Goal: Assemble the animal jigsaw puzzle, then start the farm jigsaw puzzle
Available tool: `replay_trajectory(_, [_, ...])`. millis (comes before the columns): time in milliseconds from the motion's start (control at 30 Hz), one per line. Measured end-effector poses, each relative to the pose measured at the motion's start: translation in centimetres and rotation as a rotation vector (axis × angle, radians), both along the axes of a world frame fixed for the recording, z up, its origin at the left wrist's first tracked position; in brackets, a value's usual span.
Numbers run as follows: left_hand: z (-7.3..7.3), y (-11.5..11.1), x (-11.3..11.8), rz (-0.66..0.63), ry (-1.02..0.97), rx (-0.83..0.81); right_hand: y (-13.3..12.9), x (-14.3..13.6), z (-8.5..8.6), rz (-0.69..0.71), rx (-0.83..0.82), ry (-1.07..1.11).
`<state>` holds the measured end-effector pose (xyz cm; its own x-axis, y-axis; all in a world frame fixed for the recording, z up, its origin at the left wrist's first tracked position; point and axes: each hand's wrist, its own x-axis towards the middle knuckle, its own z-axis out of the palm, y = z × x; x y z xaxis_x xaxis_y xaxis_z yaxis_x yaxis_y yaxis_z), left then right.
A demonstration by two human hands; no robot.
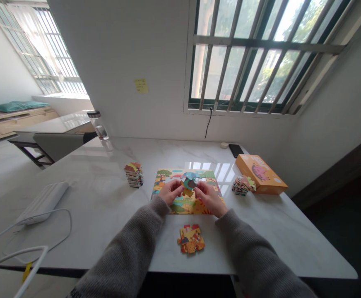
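Between both hands is a jigsaw puzzle piece (188,187) with green, dark and yellow colours, raised over the middle of a partly assembled animal jigsaw puzzle (180,207). My left hand (172,192) pinches its left side with thumb and fingers. On the other side my right hand (209,196) is closed at the piece's right edge. Nearer to me, apart from the puzzle, lies a small joined cluster of puzzle pieces (191,239) with an orange spotted animal. The hands cover part of the puzzle's middle.
Stacks of puzzle pieces stand left (133,175) and right (242,185) of the puzzle. Beyond the right stack are an orange box (259,174) and a black phone (235,150). A clear bottle (99,126) is at the back left; a white power strip (45,203) with cables lies at left.
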<state>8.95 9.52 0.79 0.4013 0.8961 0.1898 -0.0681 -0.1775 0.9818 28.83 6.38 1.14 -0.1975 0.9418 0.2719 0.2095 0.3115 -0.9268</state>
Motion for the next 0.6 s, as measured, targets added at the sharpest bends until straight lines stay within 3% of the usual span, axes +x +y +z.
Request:
replay_trajectory(167, [-0.54, 0.27, 0.00, 0.024, 0.083, 0.031, -0.37, -0.31, 0.04, -0.007, 0.019, -0.033])
replay_trajectory(433, [-0.45, -0.21, 0.37, 0.050, 0.076, 0.060, -0.18, -0.59, -0.08, 0.018, -0.100, 0.213])
replay_trajectory(600, [-0.20, -0.05, 0.22, 0.059, 0.049, 0.046, -0.48, -0.74, -0.13, 0.101, -0.149, 0.104])
